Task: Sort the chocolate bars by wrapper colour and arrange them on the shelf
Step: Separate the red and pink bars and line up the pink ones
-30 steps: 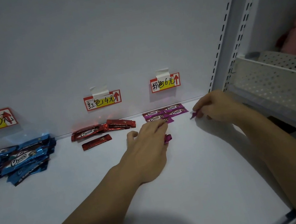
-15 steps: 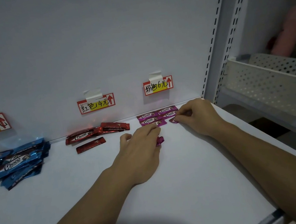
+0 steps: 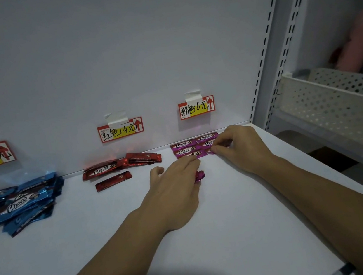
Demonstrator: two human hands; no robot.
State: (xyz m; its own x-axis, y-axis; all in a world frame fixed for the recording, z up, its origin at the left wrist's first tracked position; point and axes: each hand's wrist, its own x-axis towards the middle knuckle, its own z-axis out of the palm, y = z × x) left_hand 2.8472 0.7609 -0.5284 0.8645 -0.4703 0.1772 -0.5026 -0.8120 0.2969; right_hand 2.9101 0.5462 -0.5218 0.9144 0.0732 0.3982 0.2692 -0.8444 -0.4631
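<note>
Pink bars [image 3: 185,147] lie in flat rows on the shelf [image 3: 237,223], against the back panel under the pink label [image 3: 196,108]; red bars [image 3: 120,164] are heaped under the middle label, with a stray red bar [image 3: 113,181] just in front of them; blue bars [image 3: 19,203] are piled loosely at far left. The right hand [image 3: 241,149] is set at the near right corner of the pink rows; its fingers [image 3: 220,147] are drawn narrow, pinching the end of the front pink bar [image 3: 211,151]. The left hand [image 3: 176,185] rests palm down on the shelf; its fingers [image 3: 189,164] are curled over a spare pink bar [image 3: 199,175], of which only one crimped end shows. The step in hand is judged to be squaring the front pink bar into its row; it is best slid flat, not lifted, so the neighbours touching it are not dragged askew; the long edge should be brought parallel to the row behind and the ends lined up. The foil looks slippery, so light pressure is advised; the spare pink bar is best kept pinned until a slot is opened beside it.
</note>
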